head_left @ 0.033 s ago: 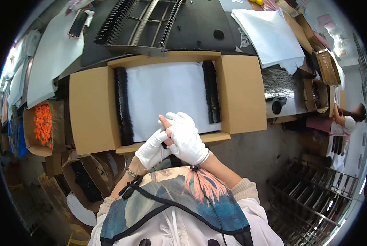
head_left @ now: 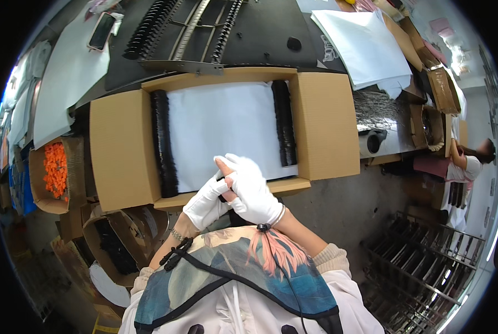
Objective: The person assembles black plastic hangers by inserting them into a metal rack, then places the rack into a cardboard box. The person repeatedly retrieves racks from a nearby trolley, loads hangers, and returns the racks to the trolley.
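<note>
Both my hands wear white gloves and are pressed together over the near edge of an open cardboard box. My right hand lies over the fingers of my left hand, and both look closed. Bare fingertips poke out between the gloves. A small dark bit shows between the hands; what it is, I cannot make out. Inside the box, a white sheet covers the middle. Black bristly strips, a left one and a right one, run along its two sides.
Behind the box stands a metal rack with black toothed rows. A phone lies on white sheeting at far left; below is a box of orange pieces. White sheets lie at far right. A person is beyond, near a shelf rack.
The box and table have shifted slightly left in the picture. My right hand's fingers have moved a little; the hands stay pressed together.
</note>
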Motion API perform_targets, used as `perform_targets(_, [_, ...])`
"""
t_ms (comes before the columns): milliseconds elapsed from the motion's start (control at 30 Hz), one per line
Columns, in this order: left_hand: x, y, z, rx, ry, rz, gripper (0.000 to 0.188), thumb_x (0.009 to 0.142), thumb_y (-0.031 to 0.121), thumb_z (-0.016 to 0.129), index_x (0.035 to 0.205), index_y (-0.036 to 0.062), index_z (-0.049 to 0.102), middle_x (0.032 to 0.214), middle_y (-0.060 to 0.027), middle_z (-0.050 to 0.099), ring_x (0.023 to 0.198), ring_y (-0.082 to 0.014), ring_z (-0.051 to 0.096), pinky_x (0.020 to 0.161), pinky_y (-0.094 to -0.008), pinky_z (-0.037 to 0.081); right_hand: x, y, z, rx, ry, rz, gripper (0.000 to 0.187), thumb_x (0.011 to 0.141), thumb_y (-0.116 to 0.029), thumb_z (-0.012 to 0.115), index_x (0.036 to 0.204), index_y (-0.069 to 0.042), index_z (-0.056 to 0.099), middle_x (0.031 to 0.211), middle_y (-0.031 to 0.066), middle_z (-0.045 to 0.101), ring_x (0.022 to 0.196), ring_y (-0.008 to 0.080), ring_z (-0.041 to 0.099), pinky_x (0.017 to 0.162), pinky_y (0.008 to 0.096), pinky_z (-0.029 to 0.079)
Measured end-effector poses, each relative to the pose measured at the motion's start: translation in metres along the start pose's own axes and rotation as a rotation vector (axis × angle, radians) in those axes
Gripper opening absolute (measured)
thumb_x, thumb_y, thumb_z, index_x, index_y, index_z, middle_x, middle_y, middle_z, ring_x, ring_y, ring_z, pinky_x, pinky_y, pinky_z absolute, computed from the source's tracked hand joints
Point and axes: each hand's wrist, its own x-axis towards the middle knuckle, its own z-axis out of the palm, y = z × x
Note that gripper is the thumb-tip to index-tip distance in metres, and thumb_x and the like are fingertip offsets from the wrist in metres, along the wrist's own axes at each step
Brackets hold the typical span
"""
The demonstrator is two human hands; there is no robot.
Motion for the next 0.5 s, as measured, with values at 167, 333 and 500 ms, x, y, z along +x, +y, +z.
perform_targets(167, [0.027,-0.018,0.013,0.07,0.091,0.356,0.034,0.085,0.008,0.07,0.116,0.0094,0.054,0.109,-0.0033,0.058,0.102,-0.0144,0.059,0.092,-0.0324,0.052,-0.034,0.006,0.0,0.735,0.14,0.725,0.051,0.105,-0.027,0.049,0.147,0.0,0.041,0.147,0.016,0.047,0.134,0.0221,0.046,0.111,0.0329,0.034])
perform_targets(333, [0.05,-0.028,0.032,0.538,0.194,0.499,0.031,0.077,0.007,0.068,0.108,0.0035,0.064,0.141,-0.0199,0.056,0.127,-0.0208,0.055,0.099,-0.0345,0.047,-0.04,0.019,-0.028,1.027,-0.095,0.967,0.038,0.102,-0.032,0.057,0.118,0.002,0.063,0.103,0.003,0.066,0.095,0.0105,0.059,0.088,0.0271,0.047])
perform_targets(500, [0.062,-0.03,0.049,0.655,-0.019,0.365,0.045,0.079,0.014,0.063,0.122,-0.0015,0.06,0.148,-0.015,0.05,0.108,-0.0136,0.06,0.095,-0.0295,0.049,-0.047,0.031,-0.062,1.279,-0.055,1.021,0.042,0.094,-0.023,0.067,0.129,-0.003,0.056,0.108,0.0017,0.062,0.093,0.0092,0.058,0.082,0.0247,0.047])
